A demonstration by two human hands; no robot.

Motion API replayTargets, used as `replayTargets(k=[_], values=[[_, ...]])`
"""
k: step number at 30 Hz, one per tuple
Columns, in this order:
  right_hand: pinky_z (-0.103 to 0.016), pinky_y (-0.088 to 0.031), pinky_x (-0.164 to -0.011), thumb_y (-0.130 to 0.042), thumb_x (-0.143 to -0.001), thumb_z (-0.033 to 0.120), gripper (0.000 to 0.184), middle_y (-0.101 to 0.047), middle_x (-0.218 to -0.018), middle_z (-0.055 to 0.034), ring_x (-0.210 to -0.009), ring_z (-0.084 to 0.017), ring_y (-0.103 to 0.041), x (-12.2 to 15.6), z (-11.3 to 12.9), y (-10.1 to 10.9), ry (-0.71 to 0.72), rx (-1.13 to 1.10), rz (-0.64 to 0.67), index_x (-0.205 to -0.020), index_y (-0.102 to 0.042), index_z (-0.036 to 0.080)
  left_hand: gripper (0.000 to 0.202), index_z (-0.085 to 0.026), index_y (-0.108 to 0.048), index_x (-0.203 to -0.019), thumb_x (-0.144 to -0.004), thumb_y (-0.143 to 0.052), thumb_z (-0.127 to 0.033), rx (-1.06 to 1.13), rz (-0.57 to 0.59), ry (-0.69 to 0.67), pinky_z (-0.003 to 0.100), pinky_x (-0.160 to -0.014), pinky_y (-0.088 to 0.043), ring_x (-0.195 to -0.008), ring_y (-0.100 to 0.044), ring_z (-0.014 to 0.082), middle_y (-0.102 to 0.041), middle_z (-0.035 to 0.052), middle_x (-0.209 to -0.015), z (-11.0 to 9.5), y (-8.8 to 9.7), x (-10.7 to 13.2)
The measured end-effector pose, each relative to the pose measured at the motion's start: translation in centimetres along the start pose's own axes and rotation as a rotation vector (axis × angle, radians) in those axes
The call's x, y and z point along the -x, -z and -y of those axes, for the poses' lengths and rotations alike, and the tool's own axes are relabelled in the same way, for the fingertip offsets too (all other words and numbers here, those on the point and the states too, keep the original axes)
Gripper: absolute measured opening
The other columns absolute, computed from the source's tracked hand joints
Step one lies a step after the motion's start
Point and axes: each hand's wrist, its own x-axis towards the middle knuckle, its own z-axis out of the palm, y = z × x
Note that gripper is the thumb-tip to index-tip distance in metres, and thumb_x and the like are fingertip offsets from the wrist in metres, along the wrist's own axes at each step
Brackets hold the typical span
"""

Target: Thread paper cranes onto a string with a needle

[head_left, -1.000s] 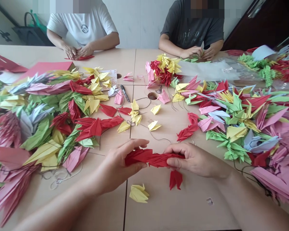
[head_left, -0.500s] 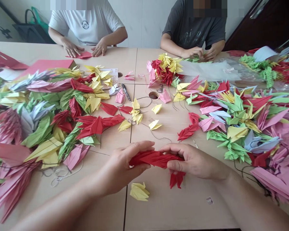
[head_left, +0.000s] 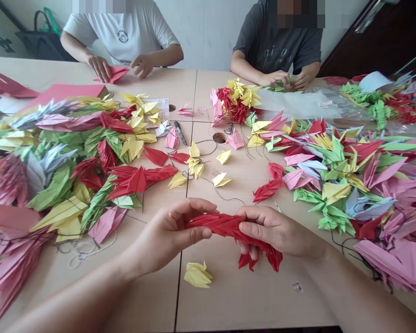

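Between my two hands is a string of red origami cranes (head_left: 218, 224), nested tightly into one another and held just above the table. My left hand (head_left: 176, 231) is curled round its left end, thumb in front and fingers behind. My right hand (head_left: 273, 231) grips the other end, thumb on top, with red folded tips drooping below the fingers. A single yellow folded crane (head_left: 198, 274) lies on the table below my hands. Just beyond them is another short red strand (head_left: 268, 188), with a needle (head_left: 276, 205) beside it.
Heaps of coloured paper cranes cover the left (head_left: 58, 180) and right (head_left: 360, 162) of the table. Loose yellow cranes (head_left: 223, 157), dark thread and a pen (head_left: 180, 133) lie in the middle. Across the table, one person's hands (head_left: 100, 69) handle red paper; another person's hands (head_left: 279, 79) handle green paper.
The right end of the red strand now bends downward and shows more below my right hand. Across the table, the person on the left has lifted the red paper slightly.
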Motion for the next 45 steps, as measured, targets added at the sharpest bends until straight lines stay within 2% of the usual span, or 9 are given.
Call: replayTargets(k=[5,14,22,25,29,33,37,40,45], values=[[-0.015,-0.054,-0.057,-0.062,-0.093,0.05,0.035,-0.07,-0.075,-0.0016,-0.063,-0.008,-0.068,0.2,0.1,0.3,0.006,-0.034,0.038,-0.097,-0.062,0.015,0.019,-0.019,-0.075,-0.095,-0.08,-0.077,-0.007,0.111,0.004,0.081,0.011,-0.069,-0.055,-0.071,-0.067,0.0046,-0.077,-0.0019,-0.085,-0.2,0.2,-0.1],[-0.017,-0.054,-0.059,-0.062,-0.092,0.052,0.038,-0.07,-0.077,-0.0018,-0.063,-0.007,-0.065,0.4,0.4,0.6,0.026,0.001,0.012,-0.097,-0.061,0.014,0.014,-0.018,-0.075,-0.093,-0.081,-0.078,-0.011,0.083,-0.014,0.071,0.014,-0.07,-0.055,-0.071,-0.065,0.0063,-0.074,0.0003,-0.085,0.0,1.1,-0.1],[-0.019,-0.051,-0.061,-0.06,-0.095,0.047,0.03,-0.068,-0.08,-0.0009,-0.067,-0.009,-0.063,0.4,0.7,-1.0,0.067,0.354,-0.165,-0.094,-0.065,0.017,0.044,-0.029,-0.058,-0.126,-0.084,-0.073,-0.022,-0.35,0.107,0.14,0.022,-0.08,-0.054,-0.093,-0.065,0.0136,-0.066,0.002,-0.117,-0.1,0.2,0.7],[-0.019,-0.051,-0.058,-0.061,-0.094,0.046,0.03,-0.066,-0.081,-0.0003,-0.066,-0.009,-0.062,0.2,0.4,-1.4,0.079,0.334,-0.114,-0.098,-0.066,0.018,0.033,-0.022,-0.062,-0.116,-0.087,-0.07,-0.036,-0.438,0.07,0.157,0.02,-0.067,-0.052,-0.076,-0.061,0.0114,-0.067,0.0019,-0.097,0.0,-0.5,0.5],[-0.021,-0.056,-0.06,-0.068,-0.089,0.048,0.044,-0.065,-0.084,-0.0006,-0.068,-0.01,-0.064,0.2,0.1,-0.9,0.035,0.139,-0.025,-0.122,-0.061,0.02,0.025,-0.017,-0.063,-0.093,-0.095,-0.055,-0.04,-0.409,-0.004,0.2,0.015,-0.044,-0.039,-0.05,-0.043,0.0056,-0.054,-0.0047,-0.066,0.0,-0.7,0.0],[-0.02,-0.056,-0.061,-0.071,-0.088,0.044,0.057,-0.067,-0.093,-0.0013,-0.067,-0.009,-0.066,0.5,0.4,0.0,0.046,0.062,-0.021,-0.137,-0.05,0.025,0.023,-0.017,-0.061,-0.093,-0.094,-0.056,-0.04,-0.358,-0.053,0.204,0.013,-0.041,-0.036,-0.047,-0.043,0.0052,-0.051,-0.0065,-0.06,-0.3,-0.2,-0.1],[-0.021,-0.057,-0.069,-0.071,-0.09,0.033,0.048,-0.065,-0.104,-0.0009,-0.074,-0.008,-0.067,0.7,0.5,0.3,0.085,-0.005,-0.011,-0.133,-0.051,0.027,0.018,-0.018,-0.059,-0.096,-0.094,-0.057,-0.036,-0.335,-0.11,0.128,0.012,-0.039,-0.036,-0.046,-0.044,0.0047,-0.052,-0.0065,-0.063,-0.5,0.2,0.0],[-0.022,-0.057,-0.069,-0.069,-0.091,0.028,0.04,-0.065,-0.095,0.0008,-0.073,-0.008,-0.066,0.8,0.6,0.2,0.116,0.005,-0.051,-0.127,-0.053,0.024,0.015,-0.02,-0.058,-0.101,-0.094,-0.056,-0.033,-0.318,-0.161,0.107,0.014,-0.042,-0.042,-0.046,-0.047,0.0052,-0.053,-0.0064,-0.067,-0.5,0.3,0.1],[-0.022,-0.056,-0.073,-0.071,-0.088,0.024,0.035,-0.067,-0.102,-0.0017,-0.082,-0.011,-0.066,0.7,0.8,-0.6,0.124,0.078,-0.111,-0.12,-0.057,0.023,0.029,-0.021,-0.058,-0.112,-0.091,-0.062,-0.042,-0.285,-0.003,0.204,0.02,-0.052,-0.054,-0.061,-0.056,0.0102,-0.057,-0.0017,-0.08,-0.5,-0.2,0.3]])
